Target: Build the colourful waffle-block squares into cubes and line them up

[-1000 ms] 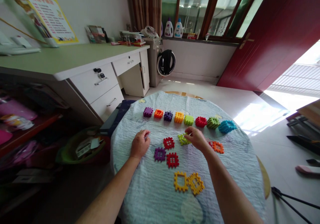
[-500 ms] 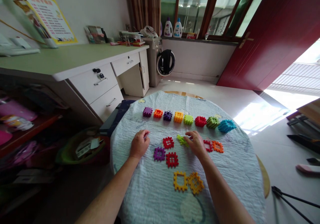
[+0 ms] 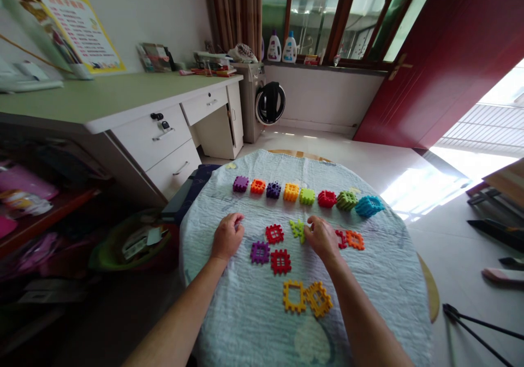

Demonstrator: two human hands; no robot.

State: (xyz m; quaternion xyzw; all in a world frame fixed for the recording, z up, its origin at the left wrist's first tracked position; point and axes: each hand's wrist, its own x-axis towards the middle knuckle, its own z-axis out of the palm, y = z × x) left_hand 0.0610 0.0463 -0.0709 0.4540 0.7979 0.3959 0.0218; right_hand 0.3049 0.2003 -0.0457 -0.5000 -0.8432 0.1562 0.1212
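My right hand [image 3: 322,238] is closed, its fingertips pinching the right edge of a lime-green toothed building tile [image 3: 297,229] low over the cloth. Part of a red tile [image 3: 341,239] is hidden behind this hand, beside an orange tile [image 3: 355,240]. My left hand [image 3: 227,237] rests on the cloth with curled fingers, nothing visible in it. Between the hands lie a red tile [image 3: 274,233], a purple tile [image 3: 260,252] and another red tile [image 3: 280,261]. Nearer to me, a yellow frame tile [image 3: 294,296] touches a yellow window tile [image 3: 319,299].
A row of tile stacks crosses the far part of the round table, from a purple stack [image 3: 240,183] to a blue stack [image 3: 369,206]. A pale blue cloth [image 3: 229,312] covers the table. A desk [image 3: 135,97] stands left, a black tripod leg [image 3: 483,326] right.
The lime-green tile has turned flatter, showing more of its face, while my right hand shifted slightly. My left hand has stayed in place. The view moved a little.
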